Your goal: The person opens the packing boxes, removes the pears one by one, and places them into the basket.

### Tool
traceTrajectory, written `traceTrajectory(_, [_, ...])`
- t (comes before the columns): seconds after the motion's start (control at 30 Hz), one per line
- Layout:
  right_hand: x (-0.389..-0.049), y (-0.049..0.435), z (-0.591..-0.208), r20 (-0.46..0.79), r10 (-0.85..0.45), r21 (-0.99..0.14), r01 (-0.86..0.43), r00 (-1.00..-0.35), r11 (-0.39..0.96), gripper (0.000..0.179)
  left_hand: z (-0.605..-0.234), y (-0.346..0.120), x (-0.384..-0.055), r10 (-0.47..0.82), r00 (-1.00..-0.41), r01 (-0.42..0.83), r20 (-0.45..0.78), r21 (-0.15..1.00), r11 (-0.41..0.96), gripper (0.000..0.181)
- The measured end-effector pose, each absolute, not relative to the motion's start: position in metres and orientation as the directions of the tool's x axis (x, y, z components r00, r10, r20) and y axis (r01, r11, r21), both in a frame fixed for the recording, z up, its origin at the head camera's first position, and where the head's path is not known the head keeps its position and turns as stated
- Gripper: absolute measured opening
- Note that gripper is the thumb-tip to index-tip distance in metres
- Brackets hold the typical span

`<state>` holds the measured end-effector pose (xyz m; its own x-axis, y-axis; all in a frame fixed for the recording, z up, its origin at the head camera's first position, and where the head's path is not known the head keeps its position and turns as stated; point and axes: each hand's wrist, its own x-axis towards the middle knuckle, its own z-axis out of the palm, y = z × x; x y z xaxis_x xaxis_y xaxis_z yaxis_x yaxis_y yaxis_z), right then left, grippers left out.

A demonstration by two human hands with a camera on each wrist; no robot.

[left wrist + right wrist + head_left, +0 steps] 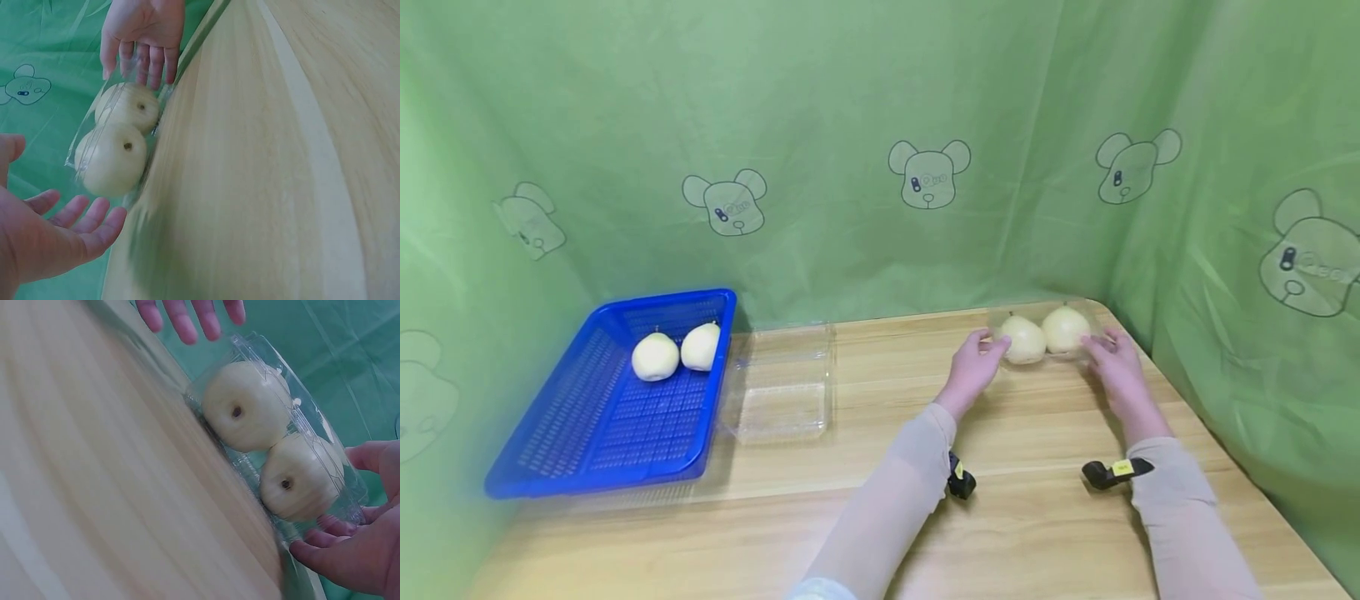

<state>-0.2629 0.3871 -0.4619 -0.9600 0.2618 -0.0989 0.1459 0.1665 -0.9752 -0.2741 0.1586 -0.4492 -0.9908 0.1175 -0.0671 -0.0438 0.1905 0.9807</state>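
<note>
Two pale yellow pears [1022,340] sit side by side inside a clear plastic box [355,481] at the back right of the wooden table. At the box's left end is my left hand [976,367]; the left wrist view shows its fingers [94,215] spread and a little apart from the plastic. My right hand [1120,371] is at the opposite end. In the right wrist view its loosely extended fingers [322,539] touch the plastic, with the thumb higher beside the end wall.
A blue plastic basket [718,392] with two pears [655,357] stands at the left. Another clear plastic container [782,408] lies beside it on the table [880,400]. Green cloth [835,275] with bear heads hangs behind and along both sides.
</note>
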Motion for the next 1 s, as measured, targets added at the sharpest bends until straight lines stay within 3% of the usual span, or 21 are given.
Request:
traceTrajectory(0.53, [-0.262, 0.356, -0.46, -0.089, 0.159, -0.969, 0.123, -0.983, 0.214, 0.084, -0.459, 0.137, -0.278, 0.067, -0.994, -0.081, -0.087, 0.993, 0.086, 0.062])
traceTrajectory(1.0, [-0.256, 0.325, -0.459, -0.087, 0.07, -0.977, 0.099, -0.994, 0.191, 0.083, -0.463, 0.105, -0.272, 0.011, -0.998, -0.059, -0.06, 0.994, 0.088, 0.065])
